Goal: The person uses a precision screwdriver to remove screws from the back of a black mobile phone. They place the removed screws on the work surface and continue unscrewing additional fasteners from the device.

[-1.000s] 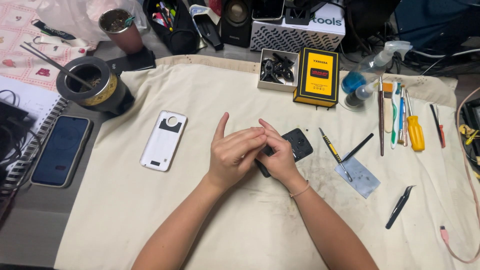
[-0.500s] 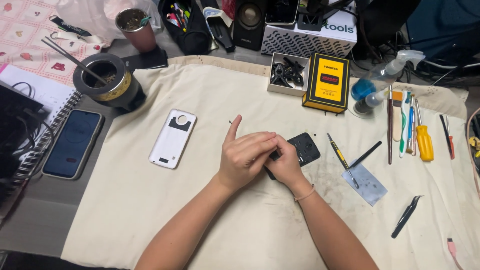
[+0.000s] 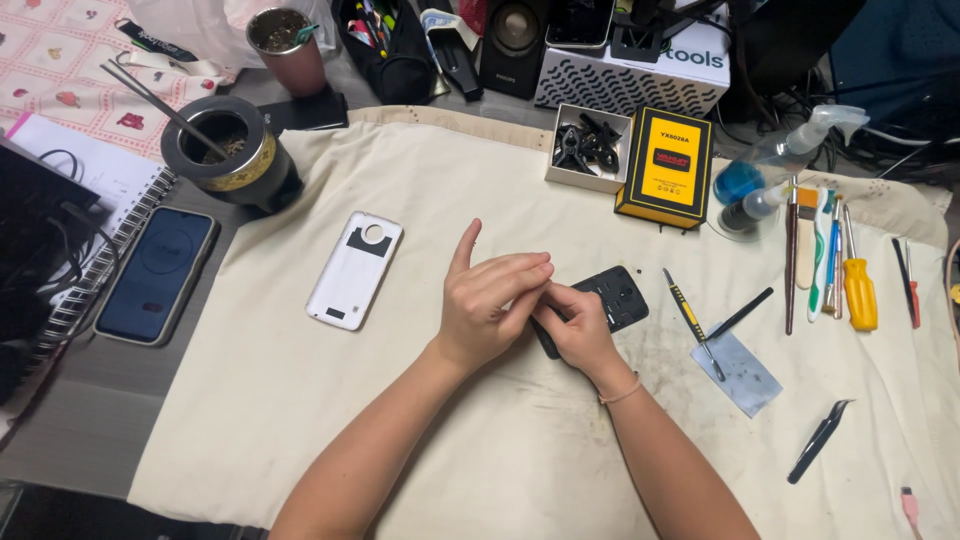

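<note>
A black phone body (image 3: 612,297) lies on the cream cloth (image 3: 420,440) at the middle of the table. My right hand (image 3: 575,335) grips its near end from below. My left hand (image 3: 485,305) rests over the same end, fingertips pinched against the phone and the right hand's fingers, index finger raised. What is between the fingertips is hidden. A white phone back cover (image 3: 354,269) lies flat to the left, apart from both hands.
Screwdrivers, a brush and a yellow-handled tool (image 3: 858,292) lie at the right. Black tweezers (image 3: 818,440), a grey card (image 3: 736,366), a yellow box (image 3: 666,167), a small box of clips (image 3: 587,146), a spray bottle (image 3: 775,162), a cup (image 3: 232,152) and a dark phone (image 3: 157,274) surround the cloth.
Both hands stay on the black phone in nearly the same pose. The camera has shifted slightly, so the scene sits a little to the right in view.
</note>
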